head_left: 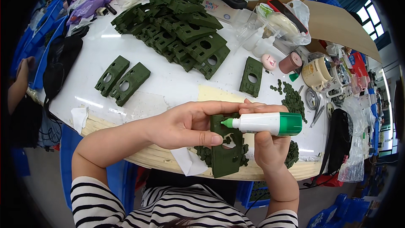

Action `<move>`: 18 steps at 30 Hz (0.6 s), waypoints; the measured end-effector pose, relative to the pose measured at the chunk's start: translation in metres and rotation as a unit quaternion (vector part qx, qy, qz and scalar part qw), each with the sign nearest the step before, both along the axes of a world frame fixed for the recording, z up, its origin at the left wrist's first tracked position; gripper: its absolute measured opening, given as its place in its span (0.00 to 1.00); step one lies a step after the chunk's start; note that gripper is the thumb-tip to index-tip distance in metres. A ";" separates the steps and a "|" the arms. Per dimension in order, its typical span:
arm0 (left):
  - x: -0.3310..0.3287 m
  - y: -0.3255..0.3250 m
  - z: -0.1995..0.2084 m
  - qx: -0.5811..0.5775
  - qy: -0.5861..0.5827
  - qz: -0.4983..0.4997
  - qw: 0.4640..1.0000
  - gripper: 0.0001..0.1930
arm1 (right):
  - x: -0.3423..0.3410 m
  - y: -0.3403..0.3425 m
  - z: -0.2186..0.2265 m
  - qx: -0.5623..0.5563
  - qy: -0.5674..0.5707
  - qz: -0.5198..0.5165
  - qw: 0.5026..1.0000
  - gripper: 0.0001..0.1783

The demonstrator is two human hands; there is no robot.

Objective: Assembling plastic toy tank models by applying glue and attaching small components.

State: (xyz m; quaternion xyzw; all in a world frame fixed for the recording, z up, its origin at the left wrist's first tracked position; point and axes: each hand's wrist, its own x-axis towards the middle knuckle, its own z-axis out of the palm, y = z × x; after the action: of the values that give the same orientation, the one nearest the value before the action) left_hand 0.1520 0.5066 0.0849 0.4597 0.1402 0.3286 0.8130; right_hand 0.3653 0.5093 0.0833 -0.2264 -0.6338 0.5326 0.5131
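Note:
My left hand [179, 124] grips a dark green plastic toy tank hull [226, 160] by its edge, thumb on top and fingers behind. The hull has a round hole and is held over the table's near edge. In my right hand [272, 154] lies a white glue bottle [263, 123] with a green end, held sideways. Its green nozzle [228, 123] points left, over the far part of the hull; whether it touches the plastic I cannot tell. Small green parts [204, 155] sit behind the hull on the table.
A heap of similar hulls [181, 25] covers the back middle. Two hulls [130, 83] lie at left, one [252, 77] at right. More small parts [294, 101], scissors [313, 99] and a cream jar [316, 72] stand right. A black bag [63, 61] hangs left.

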 end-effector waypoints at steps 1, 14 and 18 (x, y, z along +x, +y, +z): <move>0.000 0.000 0.001 0.000 0.002 -0.003 1.000 0.31 | 0.000 0.000 0.000 0.001 0.000 -0.001 1.000 0.25; -0.001 0.000 0.001 0.004 0.004 -0.007 1.000 0.31 | -0.001 -0.001 0.001 -0.002 0.002 -0.006 1.000 0.25; -0.002 0.001 0.000 0.008 0.002 -0.005 1.000 0.31 | -0.002 0.001 0.001 0.025 -0.012 -0.010 1.000 0.24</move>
State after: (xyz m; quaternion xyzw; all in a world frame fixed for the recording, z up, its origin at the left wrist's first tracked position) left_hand 0.1504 0.5071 0.0846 0.4678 0.1364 0.3246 0.8107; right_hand 0.3636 0.5106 0.0848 -0.2263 -0.6505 0.5090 0.5163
